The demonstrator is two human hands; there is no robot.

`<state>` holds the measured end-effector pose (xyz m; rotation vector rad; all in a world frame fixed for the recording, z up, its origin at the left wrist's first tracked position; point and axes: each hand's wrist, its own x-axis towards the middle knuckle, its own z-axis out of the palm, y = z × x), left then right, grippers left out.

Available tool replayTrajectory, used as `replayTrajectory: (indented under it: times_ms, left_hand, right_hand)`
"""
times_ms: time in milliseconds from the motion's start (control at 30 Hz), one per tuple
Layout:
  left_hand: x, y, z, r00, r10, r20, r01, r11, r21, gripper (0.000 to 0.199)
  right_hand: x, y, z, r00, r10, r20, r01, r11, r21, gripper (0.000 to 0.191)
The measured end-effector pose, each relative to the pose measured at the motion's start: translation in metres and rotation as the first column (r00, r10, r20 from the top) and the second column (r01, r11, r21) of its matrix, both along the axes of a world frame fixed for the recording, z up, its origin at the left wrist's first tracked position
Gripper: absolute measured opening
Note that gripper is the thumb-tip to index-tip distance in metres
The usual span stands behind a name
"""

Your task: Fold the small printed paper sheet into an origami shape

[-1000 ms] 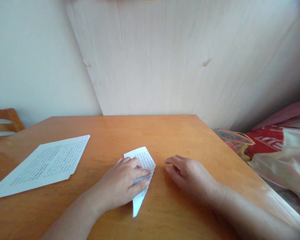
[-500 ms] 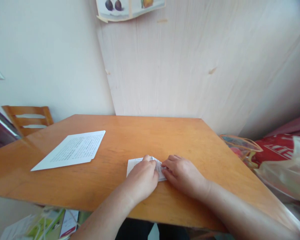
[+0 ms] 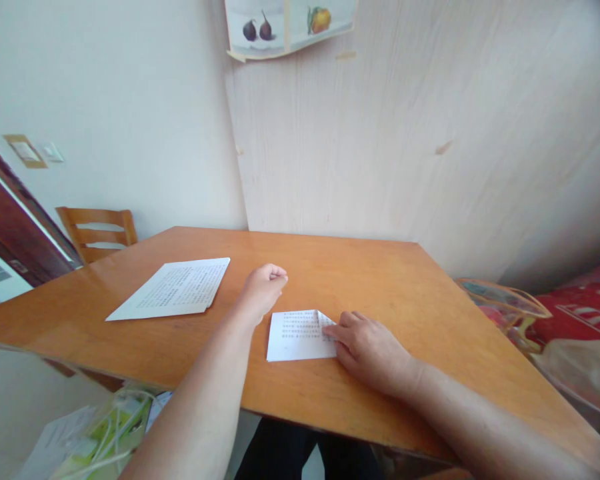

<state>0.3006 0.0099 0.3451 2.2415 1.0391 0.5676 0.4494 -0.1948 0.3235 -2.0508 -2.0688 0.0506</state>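
Observation:
A folded sheet of printed paper [image 3: 300, 337] lies flat in front of me, its top right corner turned in at a slant. My right hand [image 3: 373, 350] is at its right edge, thumb and forefinger closed on that side of the paper and the other fingers curled. Above and left of the paper, my left hand [image 3: 264, 290] hovers over the table, apart from it. Its fingers are curled and pressed together, and nothing shows in them.
A stack of printed sheets [image 3: 177, 290] lies on the left of the wooden table [image 3: 325, 263]. Behind it stands a wooden chair [image 3: 100, 217]. Bags [image 3: 510, 307] are beyond the table's right edge. A plastic bag with papers [image 3: 107, 430] sits below at the left.
My left hand has come off the folded paper and moved up and left, uncovering the print. My right hand stays at the paper's right edge. The view has turned left.

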Motion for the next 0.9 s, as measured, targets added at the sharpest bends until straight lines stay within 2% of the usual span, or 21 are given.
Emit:
replayTrajectory:
  times_ms: [67,167,333,633,900]
  left_hand:
    - [0.018,-0.003,-0.003,0.998,-0.061,0.016,0.062,0.998,-0.027,0.026]
    - [0.036,-0.005,-0.014,0.971,-0.232,-0.052,0.227,0.970,-0.086,0.016]
    - [0.042,0.004,-0.026,0.907,-0.385,-0.169,0.366,0.921,-0.134,0.015]
    - [0.043,0.009,-0.033,0.867,-0.454,-0.203,0.444,0.891,-0.095,0.014]
    - [0.046,0.005,-0.036,0.871,-0.444,-0.212,0.445,0.894,-0.044,0.009]
  right_hand:
    - [0.000,0.000,-0.001,1.000,0.001,-0.018,-0.001,1.000,-0.005,0.023]
    - [0.000,0.000,-0.001,0.999,-0.002,-0.051,0.001,1.000,-0.013,0.026]
    - [0.002,0.002,-0.004,0.998,-0.024,-0.066,0.022,0.999,-0.027,0.033]
    - [0.000,0.006,-0.005,0.997,-0.037,-0.068,0.033,0.998,-0.059,0.033]
    - [-0.001,0.007,0.001,0.990,-0.059,-0.127,0.046,0.994,-0.103,0.031]
